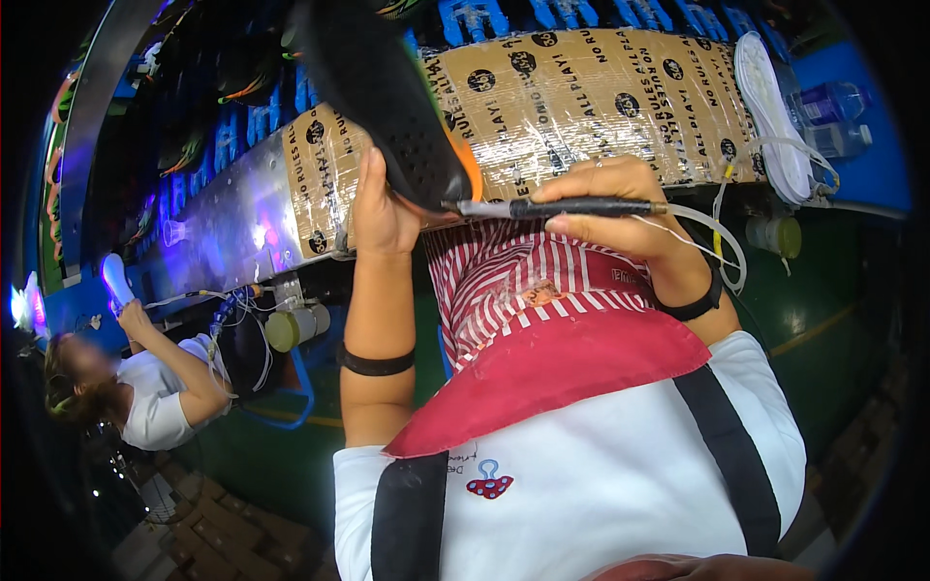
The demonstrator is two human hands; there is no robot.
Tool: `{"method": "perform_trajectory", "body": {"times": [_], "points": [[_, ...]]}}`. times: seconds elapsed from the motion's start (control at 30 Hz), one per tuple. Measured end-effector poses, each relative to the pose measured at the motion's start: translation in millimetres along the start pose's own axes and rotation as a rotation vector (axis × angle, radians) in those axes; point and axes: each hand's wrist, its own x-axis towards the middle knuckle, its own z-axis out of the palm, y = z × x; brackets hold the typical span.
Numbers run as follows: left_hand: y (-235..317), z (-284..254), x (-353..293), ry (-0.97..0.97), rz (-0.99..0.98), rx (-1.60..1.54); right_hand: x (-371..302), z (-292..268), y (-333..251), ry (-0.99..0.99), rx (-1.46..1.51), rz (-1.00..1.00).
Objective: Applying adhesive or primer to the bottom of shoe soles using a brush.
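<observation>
A black shoe sole with an orange and green edge is tilted up over the bench, small holes showing near its lower end. My left hand is closed round that lower end, with part of the fingers hidden behind it. In my right hand lies a slim black glue brush with a pale metal front, held like a pen. Its tip meets, or comes very close to, the orange rim; I cannot tell which. From its back end a clear hose and a thin white wire run off to the right.
Printed cardboard under clear film covers the bench. A white sole lies at its right end, beside clear bottles. Blue holders with shoe parts line the far side. At left, a co-worker holds a pale sole.
</observation>
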Motion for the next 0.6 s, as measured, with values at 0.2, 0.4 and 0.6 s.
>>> {"method": "perform_trajectory", "body": {"times": [0.2,0.4,0.6], "points": [[-6,-8,-16,-0.013,-0.036,-0.261,-2,-1,-4,0.170,0.093,0.196],[-30,-7,-38,0.015,-0.202,-0.379,-6,-1,6,0.326,0.290,0.330],[-56,7,-43,-0.021,-0.263,-0.568,2,10,4,0.336,0.208,0.251]]}}
